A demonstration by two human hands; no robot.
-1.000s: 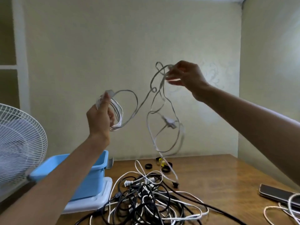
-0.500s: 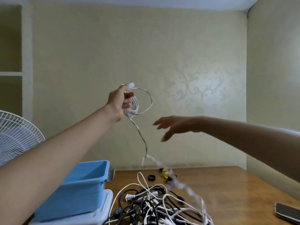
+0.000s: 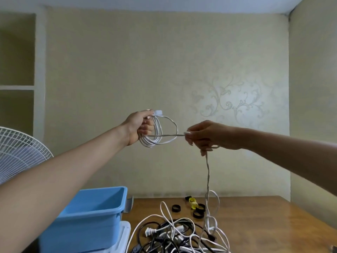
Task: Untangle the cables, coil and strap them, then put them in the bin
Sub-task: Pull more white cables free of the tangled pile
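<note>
A person stretches both arms over a wooden table [image 3: 264,225], working a white cable [image 3: 157,140] held in mid-air. The left hand [image 3: 140,127] grips several gathered loops, its fingers curled tight round the bundle, which hangs just past the fingertips; a white plug [image 3: 158,112] juts out directly above those fingers. The right hand [image 3: 207,135] pinches the same cable between thumb and forefinger, with the other fingers curled beneath. A taut length runs straight from that pinch across to the coil. From under the right fingers the cable drops to a tangle of black and white cables [image 3: 175,234] lying on the table far below. Black strap rings [image 3: 176,208] and a yellow strap [image 3: 193,203] lie just beyond the tangle, well below both sets of fingers. A blue bin [image 3: 94,207] stands on a white lid [image 3: 125,232], low beneath the left fingers. A fan [image 3: 20,154] shows at the far left.
</note>
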